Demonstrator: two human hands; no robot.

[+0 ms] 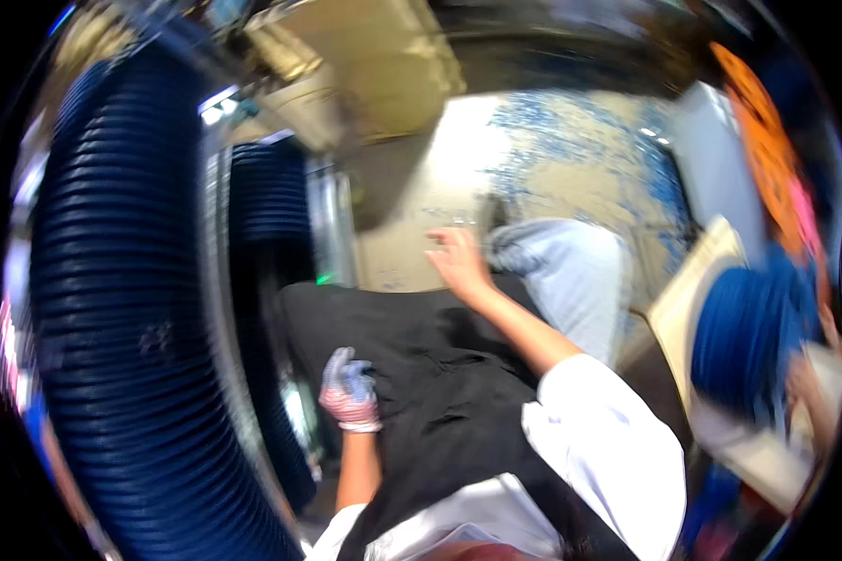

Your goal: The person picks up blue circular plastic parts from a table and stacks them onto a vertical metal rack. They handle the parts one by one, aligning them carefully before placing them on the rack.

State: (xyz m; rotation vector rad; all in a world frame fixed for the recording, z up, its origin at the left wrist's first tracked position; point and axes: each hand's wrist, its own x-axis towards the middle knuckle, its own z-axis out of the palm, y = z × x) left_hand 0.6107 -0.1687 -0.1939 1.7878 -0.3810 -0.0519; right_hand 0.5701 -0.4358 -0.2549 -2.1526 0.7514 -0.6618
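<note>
My left hand (350, 391), in a knitted glove with pale blue fingers and a reddish palm, hovers by the black apron (430, 374) over my front. Its fingers are loosely bent and apart, with nothing seen in them. Farther forward, my bare right hand (460, 265) reaches out past the apron's edge above the floor. Its fingers are spread, somewhat blurred, and no object shows in them. Nearest to that hand is a leg in light blue jeans (571, 271). To the left of my gloved hand stand dark blue ribbed coils (122, 309) beside a metal rail (217, 252).
A smaller dark coil (269, 192) sits behind the rail. Beige boxes (365, 65) stand far ahead. The floor (571, 159) has worn blue patches. On the right are a blue wound spool (744, 341), another person's hand (803, 379), a pale panel (716, 140) and orange round pieces (758, 131).
</note>
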